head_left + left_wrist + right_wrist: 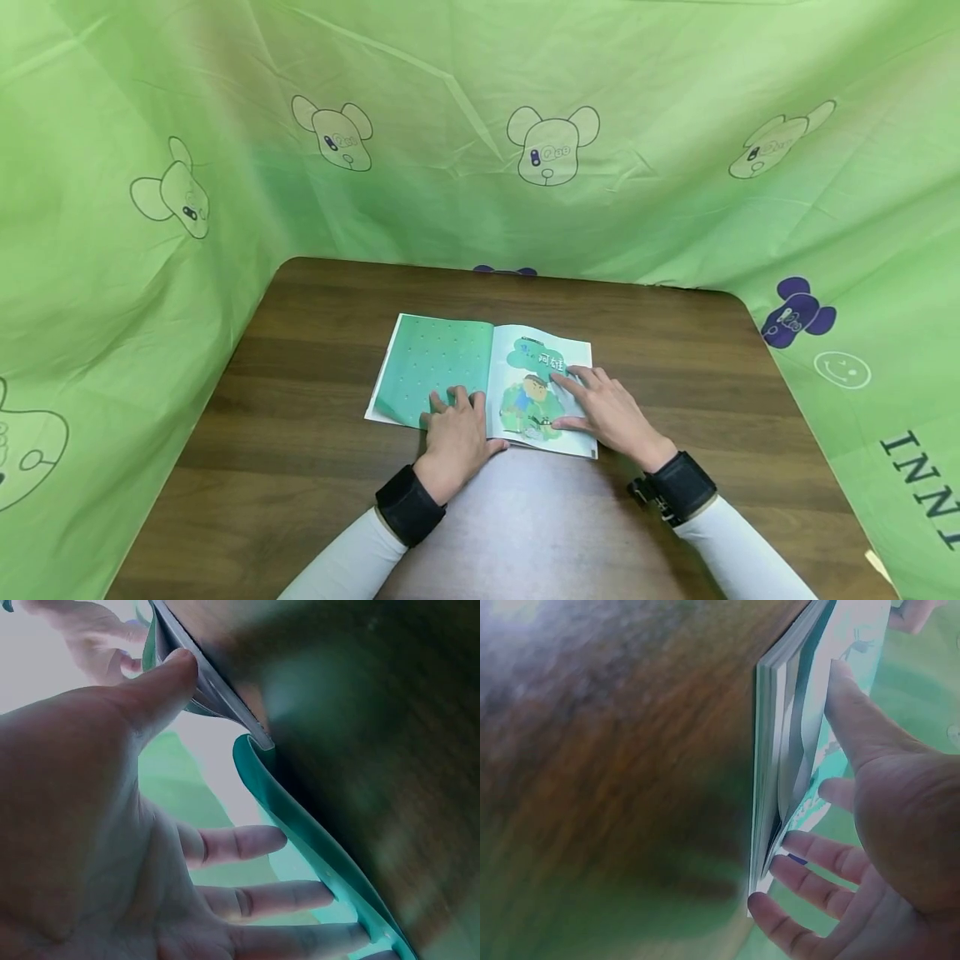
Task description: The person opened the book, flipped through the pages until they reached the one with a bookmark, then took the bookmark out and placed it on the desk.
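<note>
A picture book (442,358) lies open on the wooden table, its left page plain green with small dots. On the right page a child is drawn under a green cloud shape with Chinese characters. My left hand (456,433) rests with spread fingers on the lower part of the green page, thumb by the spine's bottom edge. My right hand (611,412) touches the right page near its outer edge, fingers extended. In the right wrist view the stacked pages (772,735) show edge-on beside that hand. The left wrist view shows the green page (315,840) bowed up under the left fingers.
The brown wooden table (300,467) surrounds the book on all sides. A green cloth (450,208) printed with bear heads hangs along the back and both sides. A small pale object (877,567) shows at the table's right edge.
</note>
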The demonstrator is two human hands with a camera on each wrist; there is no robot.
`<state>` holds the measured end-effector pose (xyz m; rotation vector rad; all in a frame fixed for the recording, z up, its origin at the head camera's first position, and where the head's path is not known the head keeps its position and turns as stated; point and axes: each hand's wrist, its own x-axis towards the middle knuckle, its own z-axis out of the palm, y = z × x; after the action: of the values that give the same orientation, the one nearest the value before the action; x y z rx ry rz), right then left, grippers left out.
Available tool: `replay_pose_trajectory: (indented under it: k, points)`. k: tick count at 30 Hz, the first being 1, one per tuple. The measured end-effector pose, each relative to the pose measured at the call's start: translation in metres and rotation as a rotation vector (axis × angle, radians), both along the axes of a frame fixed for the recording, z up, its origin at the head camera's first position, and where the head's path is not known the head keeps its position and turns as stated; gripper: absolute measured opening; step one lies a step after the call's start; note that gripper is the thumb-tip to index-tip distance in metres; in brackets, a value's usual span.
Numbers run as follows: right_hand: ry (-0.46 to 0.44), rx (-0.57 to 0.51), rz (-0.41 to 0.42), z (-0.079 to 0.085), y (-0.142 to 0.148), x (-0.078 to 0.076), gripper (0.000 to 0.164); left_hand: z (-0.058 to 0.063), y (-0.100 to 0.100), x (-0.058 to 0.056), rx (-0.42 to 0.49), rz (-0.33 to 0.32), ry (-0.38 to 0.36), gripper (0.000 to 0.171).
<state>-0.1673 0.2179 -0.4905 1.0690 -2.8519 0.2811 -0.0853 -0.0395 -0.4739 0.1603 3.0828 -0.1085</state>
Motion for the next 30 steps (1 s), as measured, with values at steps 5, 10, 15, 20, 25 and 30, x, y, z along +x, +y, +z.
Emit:
replay_pose_trajectory:
  k: [5,10,15,20,25,30]
  points:
    - [-0.01,-0.006,-0.006,0.0,-0.003,0.001,0.083,0.001,-0.004,0.0,0.009,-0.012,-0.002,0.083]
    - [-0.017,-0.017,-0.002,-0.001,-0.005,0.001,0.086,-0.001,-0.011,0.002,0.061,-0.053,0.05,0.075]
    - [-0.006,-0.01,-0.034,-0.003,-0.003,0.001,0.092,-0.002,-0.021,0.004,0.139,-0.114,0.108,0.071]
    - [-0.038,0.012,-0.056,-0.004,0.003,0.002,0.091,-0.002,-0.031,0.009,0.226,-0.169,0.089,0.067]
    - [-0.065,0.007,-0.046,-0.004,0.007,0.003,0.09,-0.002,-0.04,0.013,0.232,-0.223,0.064,0.063]
    - [-0.119,0.007,-0.001,-0.001,0.012,0.003,0.093,-0.006,-0.046,0.013,0.337,-0.227,0.129,0.062]
